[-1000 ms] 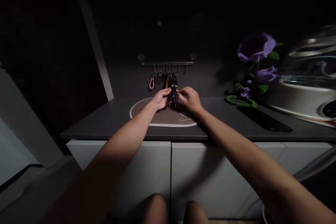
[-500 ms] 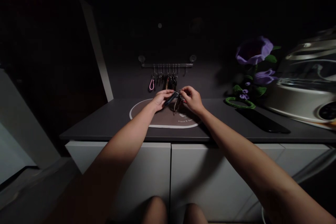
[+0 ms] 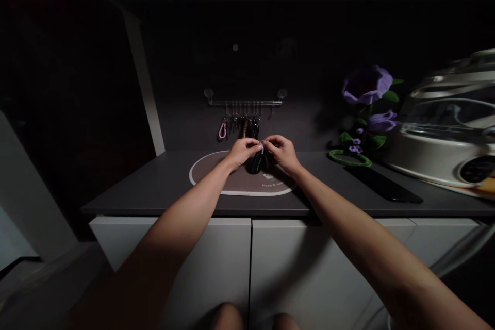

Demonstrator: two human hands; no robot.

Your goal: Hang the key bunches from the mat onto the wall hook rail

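Dim room, head view: dark grey worktop [image 3: 127,185], brown mat [image 3: 204,167], hook rail [image 3: 245,103] on far wall. Left side mostly black; pale appliance [image 3: 433,149] cut off at right edge. Left hand [image 3: 243,152] and right hand [image 3: 284,154]: fingers nearly closed, pinching top of key bunch [image 3: 257,164] above mat; ring details too small.

We cannot read the green marking [image 3: 259,164] on the dark fob [image 3: 254,168]; the left hand [image 3: 242,153] and right hand [image 3: 284,154] partly hide its ring [image 3: 263,141]. The right wrist [image 3: 296,167] covers part of the mat [image 3: 247,194]. We see the appliance [image 3: 429,154] cut off by the right edge.
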